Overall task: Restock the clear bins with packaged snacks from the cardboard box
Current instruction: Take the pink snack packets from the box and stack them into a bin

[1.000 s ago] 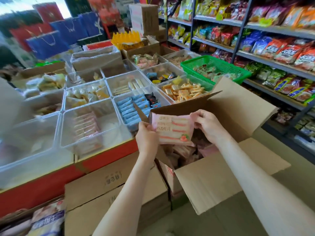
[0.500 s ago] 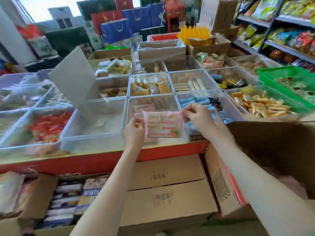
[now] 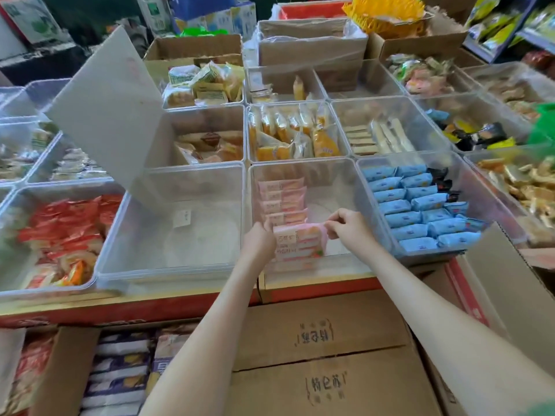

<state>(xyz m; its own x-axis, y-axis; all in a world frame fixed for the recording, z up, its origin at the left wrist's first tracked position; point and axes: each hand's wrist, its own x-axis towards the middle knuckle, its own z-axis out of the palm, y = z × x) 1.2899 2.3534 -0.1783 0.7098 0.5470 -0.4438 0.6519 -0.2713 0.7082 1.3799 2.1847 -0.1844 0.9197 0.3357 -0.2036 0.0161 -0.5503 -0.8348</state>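
counter (image 3: 120,310), clear bin (image 3: 345,181) of pink packs (image 3: 282,199), left hand (image 3: 259,240) and right hand (image 3: 350,225) pinching held pack (image 3: 300,246)

The red-edged desk (image 3: 126,310) carries a grid of clear bins (image 3: 171,270) set edge to edge. The pink-packet bin (image 3: 330,175) sits at its 6 o'clock edge. Open cardboard boxes (image 3: 192,48) stand along the 12 o'clock side.

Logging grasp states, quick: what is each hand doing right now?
Left hand: pinches the pink snack packet, left edge.
Right hand: pinches the same packet, right edge.
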